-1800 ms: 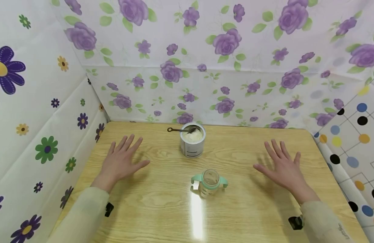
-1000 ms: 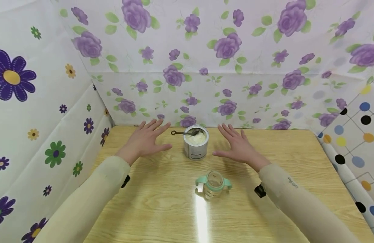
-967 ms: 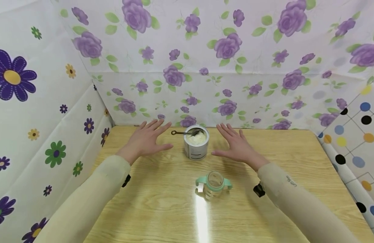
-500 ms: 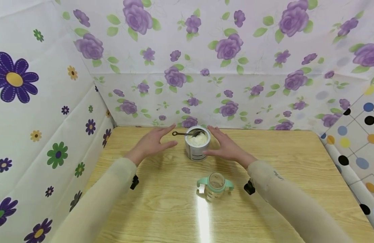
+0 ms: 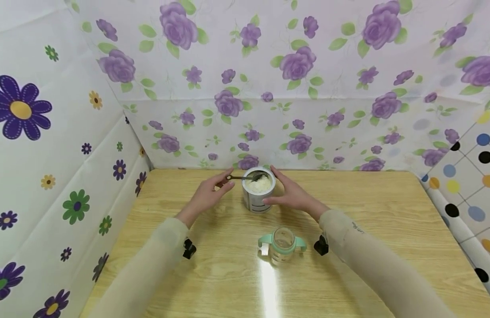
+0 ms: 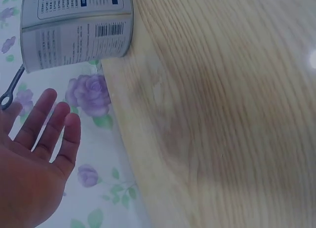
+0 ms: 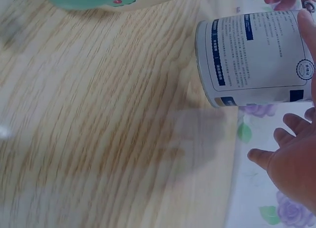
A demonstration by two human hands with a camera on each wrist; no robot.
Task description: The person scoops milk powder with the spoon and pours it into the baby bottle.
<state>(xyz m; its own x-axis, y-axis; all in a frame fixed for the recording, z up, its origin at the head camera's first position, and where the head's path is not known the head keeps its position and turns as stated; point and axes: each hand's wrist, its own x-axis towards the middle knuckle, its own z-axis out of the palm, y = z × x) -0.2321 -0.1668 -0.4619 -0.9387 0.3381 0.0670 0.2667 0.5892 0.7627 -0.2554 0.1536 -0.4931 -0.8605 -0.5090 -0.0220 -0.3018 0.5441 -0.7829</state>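
A white-and-silver can (image 5: 258, 203) of pale powder stands upright near the table's back edge, its printed label (image 7: 256, 55) turned to the right wrist camera. A dark spoon (image 5: 241, 178) lies across its rim, bowl in the powder, ringed handle end jutting left. My left hand (image 5: 207, 194) is at that handle end, thumb and forefinger on either side with a gap between them. In the left wrist view its other fingers (image 6: 37, 122) stretch out loosely. My right hand (image 5: 294, 194) curves round the can's right side, thumb in front and forefinger behind the rim.
A clear baby bottle (image 5: 283, 247) with two mint-green handles and an uncovered top stands in front of the can. Flowered cloth (image 5: 328, 110) hangs behind the wooden table (image 5: 213, 282), with patterned cloths at both sides.
Both hands have come inward from the table's sides to the can. The left has reached the spoon's handle end; the right has closed in round the can. Can and bottle stand where they were.
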